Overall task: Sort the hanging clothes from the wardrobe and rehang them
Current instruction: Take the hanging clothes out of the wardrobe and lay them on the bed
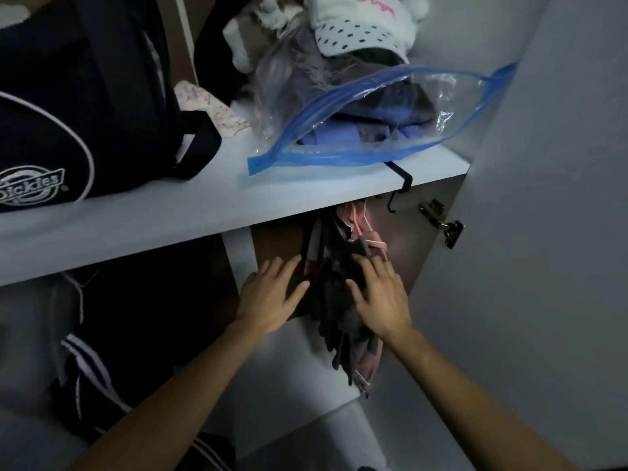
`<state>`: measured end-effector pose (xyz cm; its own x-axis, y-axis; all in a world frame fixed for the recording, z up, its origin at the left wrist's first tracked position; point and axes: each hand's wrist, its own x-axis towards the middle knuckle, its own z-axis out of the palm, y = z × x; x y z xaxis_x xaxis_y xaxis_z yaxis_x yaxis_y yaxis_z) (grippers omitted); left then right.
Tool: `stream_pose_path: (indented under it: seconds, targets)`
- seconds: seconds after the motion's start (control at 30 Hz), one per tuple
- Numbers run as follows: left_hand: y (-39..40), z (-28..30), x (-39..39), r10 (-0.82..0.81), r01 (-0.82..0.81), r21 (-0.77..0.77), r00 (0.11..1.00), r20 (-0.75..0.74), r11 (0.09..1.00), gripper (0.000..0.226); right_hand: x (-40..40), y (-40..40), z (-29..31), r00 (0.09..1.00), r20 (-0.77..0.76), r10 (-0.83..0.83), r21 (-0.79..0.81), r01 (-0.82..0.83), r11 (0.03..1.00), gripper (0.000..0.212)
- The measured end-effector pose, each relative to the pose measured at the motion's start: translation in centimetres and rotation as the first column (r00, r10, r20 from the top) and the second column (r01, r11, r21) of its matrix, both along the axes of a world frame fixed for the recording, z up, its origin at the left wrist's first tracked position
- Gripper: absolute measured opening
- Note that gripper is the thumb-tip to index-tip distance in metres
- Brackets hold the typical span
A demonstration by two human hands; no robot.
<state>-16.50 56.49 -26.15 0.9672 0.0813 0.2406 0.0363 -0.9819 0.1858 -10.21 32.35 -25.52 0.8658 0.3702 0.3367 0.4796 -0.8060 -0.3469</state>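
this looks like the sorting stage: under the white shelf (238,212), a dark and pink bundle of hanging garments (339,300) dangles from a black hook (402,185). the left hand (272,297) and right hand (380,297) rest flat-fingered on either side, gripping nothing. next they likely must part or lift it. individual pieces are indistinguishable in the gloom.

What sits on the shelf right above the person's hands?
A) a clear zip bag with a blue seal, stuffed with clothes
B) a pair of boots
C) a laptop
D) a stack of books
A: the clear zip bag lies on the white shelf, folded clothes showing inside.
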Motion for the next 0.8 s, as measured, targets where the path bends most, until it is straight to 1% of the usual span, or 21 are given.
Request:
stream_pose_path:
  seconds: [0.13,0.27,0.33,0.4,0.5,0.57,0.67,0.8]
  targets:
    - [-0.5,0.0,4.0,-0.065,0.065,0.031,0.998,0.01,0.997,0.071,2.4,-0.6,-0.6,0.995,0.008,-0.097,-0.015,0.097,0.995,0.053]
    - [-1.2,-0.3,8.3,-0.115,0.114,0.045,0.993,0.003,0.992,0.077,5.1,-0.4,-1.4,0.991,0.013,-0.131,0.0,0.131,0.991,0.052]
    - [-1.6,-0.7,10.9,-0.135,0.135,0.044,0.991,-0.009,0.99,0.081,6.6,0.1,-1.9,0.99,-0.012,-0.137,0.018,0.137,0.99,0.054]
    - [-2.0,-1.2,13.5,-0.145,0.145,0.024,0.989,-0.012,0.989,0.08,7.9,0.8,-2.4,0.989,-0.043,-0.141,0.047,0.143,0.989,0.056]
    - [-2.9,-2.0,17.2,-0.158,0.158,0.009,0.987,-0.004,0.987,0.075,9.8,1.3,-2.9,0.992,-0.037,-0.118,0.044,0.12,0.992,0.046]
    - [-3.7,-2.3,19.2,-0.152,0.152,-0.004,0.988,-0.002,0.988,0.077,10.9,0.9,-3.1,0.993,-0.035,-0.111,0.027,0.112,0.993,0.043]
    - [-4.5,-2.9,21.7,-0.137,0.138,-0.068,0.99,0.013,0.988,0.085,12.6,-0.2,-3.3,0.984,-0.058,-0.166,0.002,0.166,0.986,0.044]
    - [-4.6,-3.9,24.3,-0.096,0.1,-0.145,0.995,0.029,0.984,0.084,13.9,-0.7,-3.7,0.97,-0.08,-0.228,-0.024,0.227,0.974,0.042]
